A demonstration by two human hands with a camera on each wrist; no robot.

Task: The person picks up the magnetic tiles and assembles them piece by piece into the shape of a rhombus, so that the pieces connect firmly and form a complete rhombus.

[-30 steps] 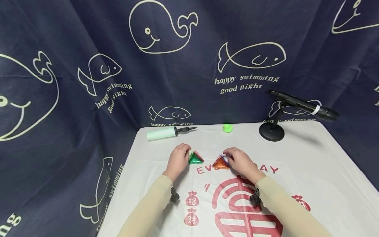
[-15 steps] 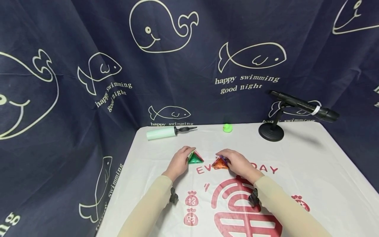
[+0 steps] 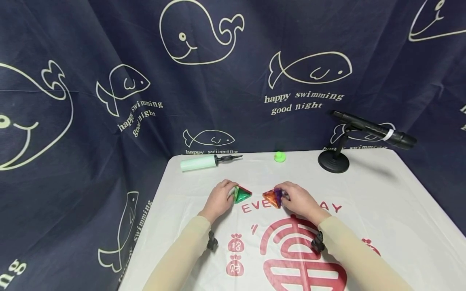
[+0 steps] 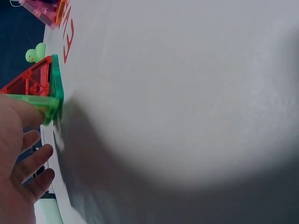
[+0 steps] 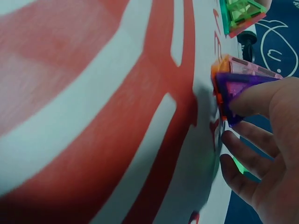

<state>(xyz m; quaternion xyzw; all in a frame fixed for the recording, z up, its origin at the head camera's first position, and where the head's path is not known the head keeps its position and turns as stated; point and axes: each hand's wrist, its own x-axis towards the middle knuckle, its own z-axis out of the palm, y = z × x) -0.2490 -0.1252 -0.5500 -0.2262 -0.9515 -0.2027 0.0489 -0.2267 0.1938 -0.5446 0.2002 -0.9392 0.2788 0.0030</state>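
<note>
In the head view, my left hand (image 3: 218,199) grips the left side of a small pyramid of translucent magnetic tiles (image 3: 243,195), its green face toward me. The left wrist view shows its red and light green faces too, with my thumb against the light green tile (image 4: 39,100). A second tile pyramid (image 3: 271,198), orange in front, is held at its right side by my right hand (image 3: 299,200). Its purple tile (image 5: 229,88) lies under my right thumb, with a pink tile (image 5: 252,68) behind. A gap separates the two pyramids, which point toward each other.
Along the table's back edge lie a pale green hand pump (image 3: 198,163) and a green toy duck (image 3: 279,157). A black microphone on a stand (image 3: 334,161) is at the back right. Dark fabric (image 3: 233,97) hangs behind the white table (image 3: 196,258).
Both hands have closed in on the pyramids. Each pyramid has turned a little, and the orange one's right side now shows more purple. My right hand has shifted slightly right over the last half second.
</note>
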